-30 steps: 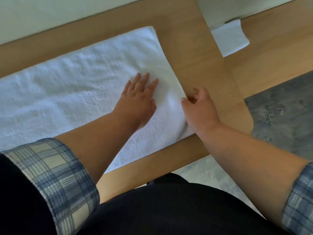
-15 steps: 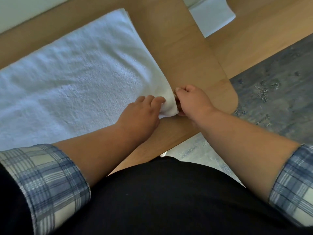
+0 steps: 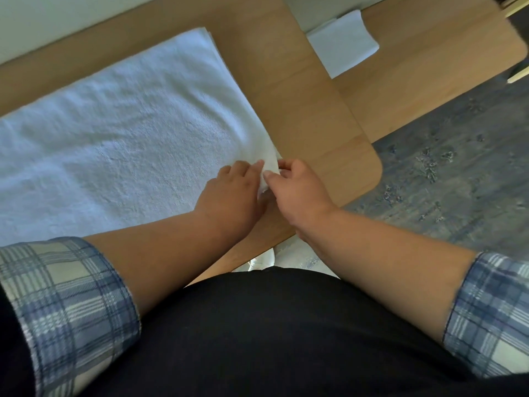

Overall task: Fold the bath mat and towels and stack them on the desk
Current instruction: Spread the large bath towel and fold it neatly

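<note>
A large white towel [image 3: 126, 133] lies spread flat across the wooden desk [image 3: 300, 110], running off the left edge of the view. Its near right corner is lifted slightly off the desk. My left hand [image 3: 232, 193] and my right hand [image 3: 294, 190] meet at that corner, both pinching the cloth between thumb and fingers. A small folded white cloth [image 3: 342, 41] lies at the far right, across the gap between the desk and a second wooden surface.
A second wooden tabletop [image 3: 429, 67] adjoins the desk on the right. Grey patterned floor [image 3: 458, 181] lies beyond the desk's rounded corner. The pale wall [image 3: 71, 18] runs along the desk's far edge. My dark clothing fills the bottom of the view.
My left hand slid from pressing flat on the towel to its near right corner. Both hands have taken hold of that corner and raised it a little.
</note>
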Demonstrator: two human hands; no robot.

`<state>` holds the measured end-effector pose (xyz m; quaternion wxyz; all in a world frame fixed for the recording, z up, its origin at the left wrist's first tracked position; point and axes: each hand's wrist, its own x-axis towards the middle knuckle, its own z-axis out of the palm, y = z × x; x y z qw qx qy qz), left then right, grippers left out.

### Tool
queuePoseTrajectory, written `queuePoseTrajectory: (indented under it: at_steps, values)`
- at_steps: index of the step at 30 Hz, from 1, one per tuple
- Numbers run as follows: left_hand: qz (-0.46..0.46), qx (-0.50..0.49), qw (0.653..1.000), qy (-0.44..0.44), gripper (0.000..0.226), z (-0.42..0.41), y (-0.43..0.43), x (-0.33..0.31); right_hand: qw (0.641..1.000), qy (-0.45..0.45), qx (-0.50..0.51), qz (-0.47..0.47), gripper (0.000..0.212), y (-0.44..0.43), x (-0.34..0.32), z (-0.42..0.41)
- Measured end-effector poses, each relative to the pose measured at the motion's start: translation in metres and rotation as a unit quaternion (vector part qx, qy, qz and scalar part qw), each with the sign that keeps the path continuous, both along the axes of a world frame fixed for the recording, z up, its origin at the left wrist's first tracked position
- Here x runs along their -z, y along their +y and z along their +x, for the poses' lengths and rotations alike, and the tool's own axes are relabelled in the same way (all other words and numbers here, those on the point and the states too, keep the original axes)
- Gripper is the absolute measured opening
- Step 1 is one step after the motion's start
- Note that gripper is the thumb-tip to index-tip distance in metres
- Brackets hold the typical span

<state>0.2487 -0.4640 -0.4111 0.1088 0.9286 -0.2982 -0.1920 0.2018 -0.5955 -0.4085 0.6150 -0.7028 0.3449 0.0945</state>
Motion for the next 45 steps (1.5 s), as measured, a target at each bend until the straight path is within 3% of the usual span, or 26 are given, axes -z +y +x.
queuePoseTrajectory:
  at_steps: [2,6,9,13,15,20,22,25,27,29,31,33,35,37,39,41,43,45]
  values:
    - [-0.095,-0.078,0.991,0.062,0.017,0.007,0.004,-0.007,0.998,-0.051,0.021,0.035,0.003,0.005,-0.004,0.002]
    - [-0.167,-0.219,0.960,0.045,0.018,0.013,0.023,-0.020,0.988,-0.026,0.149,-0.017,0.015,-0.014,-0.004,0.014]
    - [-0.196,-0.309,0.928,0.073,0.016,0.015,0.031,-0.023,0.994,0.031,-0.014,-0.105,0.016,-0.034,0.007,0.018]
    - [-0.187,-0.315,0.920,0.138,0.015,0.017,0.034,-0.020,0.957,0.061,-0.206,-0.195,0.045,-0.033,0.012,0.020]
    - [-0.185,-0.318,0.917,0.154,0.015,0.018,0.035,-0.019,0.944,0.063,-0.246,-0.212,0.049,-0.029,0.013,0.023]
    - [-0.178,-0.317,0.915,0.175,0.014,0.021,0.039,-0.019,0.939,0.067,-0.254,-0.224,0.012,-0.028,0.008,0.030]
    - [-0.181,-0.321,0.912,0.182,0.013,0.020,0.040,-0.018,0.945,0.068,-0.237,-0.216,0.009,-0.027,0.002,0.033]
    - [-0.189,-0.334,0.903,0.194,0.012,0.018,0.041,-0.018,0.975,0.102,-0.166,-0.107,0.009,-0.020,-0.004,0.039]
    - [-0.190,-0.331,0.903,0.198,0.013,0.017,0.042,-0.018,0.990,0.119,-0.081,0.002,0.010,-0.017,-0.004,0.045]
    - [-0.190,-0.323,0.905,0.202,0.014,0.016,0.041,-0.019,0.993,0.110,-0.001,0.040,0.017,-0.020,-0.003,0.048]
    - [-0.182,-0.309,0.912,0.201,0.014,0.016,0.040,-0.020,0.992,0.086,-0.042,-0.079,0.019,-0.032,0.004,0.046]
    - [-0.163,-0.272,0.930,0.185,0.015,0.015,0.037,-0.022,0.965,0.060,-0.143,-0.214,0.013,-0.043,0.009,0.038]
    - [-0.143,-0.191,0.959,0.152,0.015,0.013,0.031,-0.024,0.955,0.035,-0.154,-0.250,0.007,-0.048,0.012,0.033]
    - [-0.135,-0.112,0.977,0.119,0.017,0.011,0.021,-0.022,0.963,0.004,-0.096,-0.252,0.009,-0.048,0.009,0.031]
    - [-0.097,-0.070,0.986,0.117,0.026,0.010,0.009,-0.016,0.983,0.011,-0.062,-0.174,0.038,-0.042,0.003,0.033]
    - [-0.033,-0.033,0.990,0.136,0.055,0.008,0.001,-0.011,0.996,0.078,-0.050,0.001,0.067,-0.035,-0.003,0.037]
    - [-0.028,0.004,0.990,0.137,0.069,0.005,0.000,-0.006,0.985,0.142,-0.057,0.076,0.070,-0.034,-0.003,0.041]
    - [-0.084,-0.012,0.989,0.123,0.063,0.006,0.006,-0.006,0.982,0.165,-0.083,0.047,0.067,-0.038,0.001,0.049]
